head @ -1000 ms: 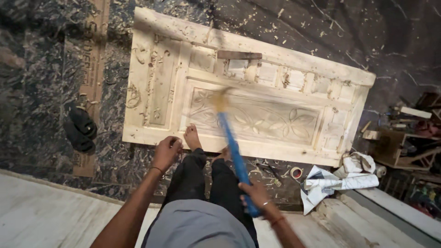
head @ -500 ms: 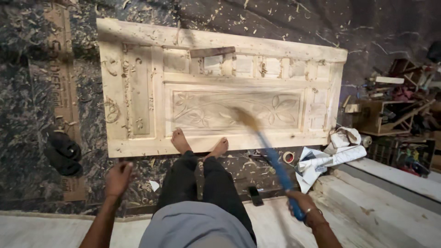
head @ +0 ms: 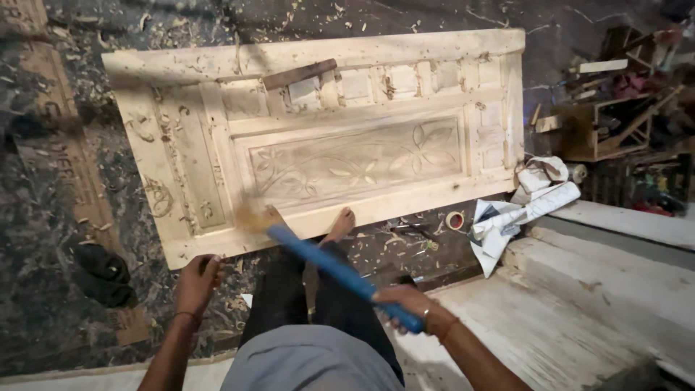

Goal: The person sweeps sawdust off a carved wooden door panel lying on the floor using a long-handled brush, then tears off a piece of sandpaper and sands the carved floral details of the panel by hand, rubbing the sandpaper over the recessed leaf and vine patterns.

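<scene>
Now the brush [head: 329,264] has swung left — across the door panel [head: 318,137].

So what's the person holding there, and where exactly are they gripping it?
The right hand grips a blue-handled brush at the near end of its handle; the blurred bristles are over the carved door. The left hand rests at the door's edge and holds nothing.

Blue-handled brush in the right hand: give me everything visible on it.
The long brush with a round blue handle is gripped near its lower end by the right hand. It slants up and to the left, over the person's legs. Its tan bristle head is motion-blurred, so detail is unclear, and sits at the near edge of the pale carved wooden door panel lying flat on the floor.
</scene>
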